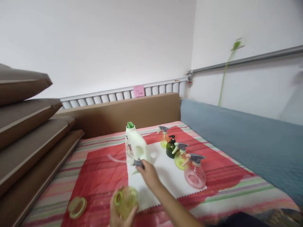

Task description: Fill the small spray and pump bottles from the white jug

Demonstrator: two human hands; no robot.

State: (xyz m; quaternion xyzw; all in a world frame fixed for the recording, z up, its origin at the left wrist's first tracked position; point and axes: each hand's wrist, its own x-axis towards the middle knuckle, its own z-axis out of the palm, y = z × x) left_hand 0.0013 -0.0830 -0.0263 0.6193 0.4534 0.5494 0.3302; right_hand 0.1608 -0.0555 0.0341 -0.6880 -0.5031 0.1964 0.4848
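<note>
My left hand (121,217) grips a round yellow-green bottle body (125,199) with its neck open, low over the red sheet (99,176). My right hand (148,172) pinches a grey spray-trigger head (138,163) whose thin clear tube (115,158) sticks out to the left. It hovers just in front of a white detergent jug (135,145) with a green cap. To the right stand a pink spray bottle (194,172), two yellow-green spray bottles (180,157) (163,138) and a dark green pump bottle (171,147) on the white cloth (170,179).
A yellow-green ring-shaped piece (77,206) lies on the red sheet at the lower left. Brown cushions (28,126) are stacked at the left. A brown board (123,110) stands behind, and a blue mattress (241,138) runs along the right.
</note>
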